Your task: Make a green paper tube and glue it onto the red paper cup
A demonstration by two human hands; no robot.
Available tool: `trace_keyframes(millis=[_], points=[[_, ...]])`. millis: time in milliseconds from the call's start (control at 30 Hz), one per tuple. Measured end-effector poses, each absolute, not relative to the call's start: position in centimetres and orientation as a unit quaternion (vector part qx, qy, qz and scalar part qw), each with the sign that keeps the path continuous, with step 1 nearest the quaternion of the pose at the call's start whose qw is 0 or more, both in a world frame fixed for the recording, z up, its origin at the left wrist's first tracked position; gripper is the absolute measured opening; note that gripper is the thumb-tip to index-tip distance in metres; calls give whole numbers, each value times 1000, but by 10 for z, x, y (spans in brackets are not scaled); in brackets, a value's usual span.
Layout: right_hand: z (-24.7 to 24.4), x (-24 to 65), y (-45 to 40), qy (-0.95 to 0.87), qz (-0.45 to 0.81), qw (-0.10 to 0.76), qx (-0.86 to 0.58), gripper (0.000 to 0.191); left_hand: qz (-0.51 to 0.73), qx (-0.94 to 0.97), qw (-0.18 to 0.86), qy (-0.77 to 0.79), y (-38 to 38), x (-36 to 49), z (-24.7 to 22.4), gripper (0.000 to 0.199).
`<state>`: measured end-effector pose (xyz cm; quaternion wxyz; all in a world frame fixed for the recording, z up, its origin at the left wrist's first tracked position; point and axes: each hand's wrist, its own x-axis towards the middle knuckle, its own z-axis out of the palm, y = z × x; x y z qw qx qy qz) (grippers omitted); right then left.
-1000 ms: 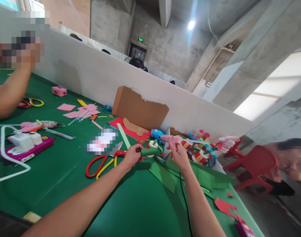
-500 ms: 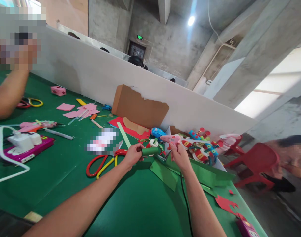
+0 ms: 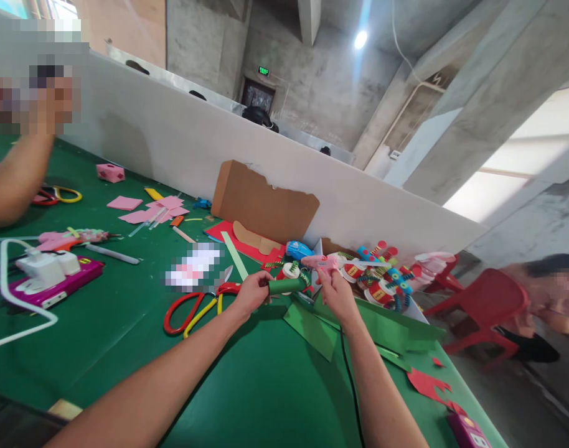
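My left hand [image 3: 253, 294] is closed on one end of a rolled green paper tube [image 3: 285, 286], held above the table. In my right hand [image 3: 339, 297] is a pink glue gun [image 3: 322, 262], its nozzle pointing left over the tube's far end and a clear glue stick reaching out of its back. A black cord [image 3: 351, 373] runs down from it. Green paper sheets [image 3: 312, 330] lie below and to the right. Scissors [image 3: 198, 311] with red and yellow handles rest left of my left hand. Behind the glue gun is a box [image 3: 418, 310] of colourful paper crafts.
A brown cardboard piece [image 3: 266, 199] leans on the white partition [image 3: 182, 137]. To the left are pink paper pieces [image 3: 160, 208], a purple power strip [image 3: 79, 280] and another pink glue gun [image 3: 72, 238]. A co-worker's arm [image 3: 25, 168] is at the far left. A red chair [image 3: 494, 302] stands right.
Almost nothing differs. My right hand and the glue gun have shifted very slightly left; the left hand still holds the tube in the same place.
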<state>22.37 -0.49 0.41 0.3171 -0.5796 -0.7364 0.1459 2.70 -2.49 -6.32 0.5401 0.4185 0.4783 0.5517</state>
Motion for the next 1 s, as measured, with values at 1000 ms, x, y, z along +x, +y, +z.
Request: trace_keyframes(millis=[1000], points=[[1, 223, -3, -726, 127, 311, -600, 32, 554, 429, 532, 476, -25, 26, -64, 13]])
